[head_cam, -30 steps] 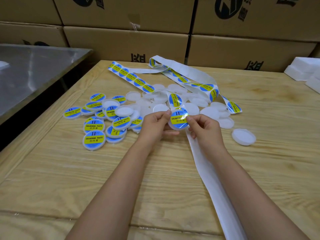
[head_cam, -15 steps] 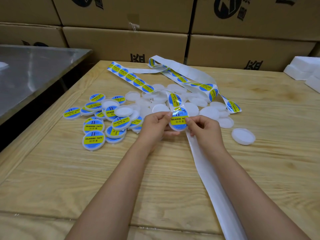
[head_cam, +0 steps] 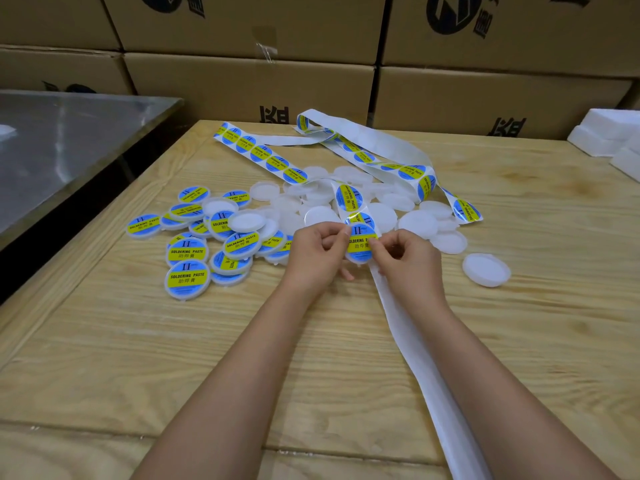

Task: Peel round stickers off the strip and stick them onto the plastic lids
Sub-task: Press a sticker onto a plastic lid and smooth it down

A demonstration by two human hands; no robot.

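A white plastic lid with a blue-and-yellow round sticker (head_cam: 360,243) on it sits between my two hands at the middle of the wooden table (head_cam: 138,358). My left hand (head_cam: 317,252) grips the lid's left edge. My right hand (head_cam: 407,261) pinches its right edge where the sticker strip (head_cam: 349,199) comes down to it. The strip's bare white backing (head_cam: 426,368) trails toward me under my right forearm. Several labelled lids (head_cam: 188,277) are heaped at the left. Several plain white lids (head_cam: 417,223) lie behind my hands.
One plain lid (head_cam: 486,270) lies alone at the right. More strip with stickers (head_cam: 263,154) loops across the far side of the table. Cardboard boxes (head_cam: 249,84) wall the back. A steel table (head_cam: 62,140) stands left, white foam blocks (head_cam: 609,136) far right.
The lid with its sticker has come down slightly, and both hands have closed in on its edges. The strip above it has bent lower.
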